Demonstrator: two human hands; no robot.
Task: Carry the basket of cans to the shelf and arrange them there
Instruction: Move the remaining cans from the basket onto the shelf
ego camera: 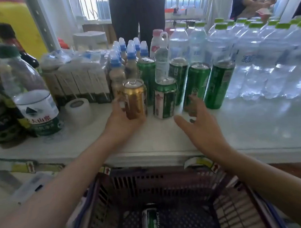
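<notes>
My left hand [121,119] grips a gold can [135,98] standing upright on the white shelf [246,129]. Just right of it stands a short green can [164,98], and several tall green cans [197,85] line up behind and to the right. My right hand [200,128] hovers open over the shelf, fingers spread, close to the tall green cans and holding nothing. Below the shelf edge sits the dark basket [162,181], with one green can [151,223] lying on its bottom.
Packs of clear water bottles [261,62] fill the shelf's right side. Blue-capped bottles [117,69], boxed cartons [78,80], a tape roll [78,108] and large jugs [39,113] crowd the left. A person in dark trousers [137,14] stands behind the shelf.
</notes>
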